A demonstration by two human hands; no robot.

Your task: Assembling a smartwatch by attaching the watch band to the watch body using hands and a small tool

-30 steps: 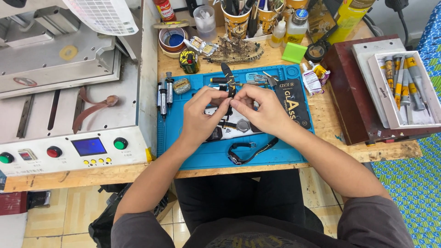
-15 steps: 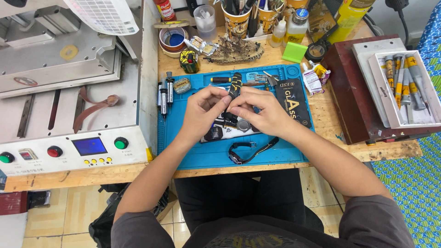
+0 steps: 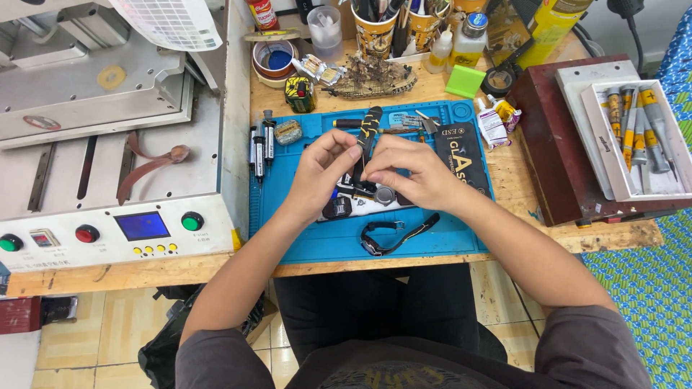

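From the head view we see both hands meeting over a blue mat (image 3: 288, 238). Our left hand (image 3: 321, 169) has its fingers (image 3: 344, 148) drawn narrow, thumb and forefinger pinched on a black tool (image 3: 366, 133) with yellow marks. The tool stands nearly upright between the two hands, its top rising beyond the fingertips. Our right hand (image 3: 414, 173) curls in from the other side, its fingers close together and touching the same tool low down; what else it grips we cannot tell.

Just under the fingers, on the mat, lie small dark parts (image 3: 360, 202) on a white patch, partly hidden by the hands. Nearer to us than the fingers, a watch (image 3: 393, 234) with a black strap lies flat on the mat. Left of the left fingers, two pens (image 3: 261, 144) lie side by side. Right of the right hand is a black packet (image 3: 461, 155). Well off to the right, a white tray (image 3: 613, 166) holds screwdrivers (image 3: 638, 126). Far left stands a grey machine (image 3: 108, 144) with coloured buttons.
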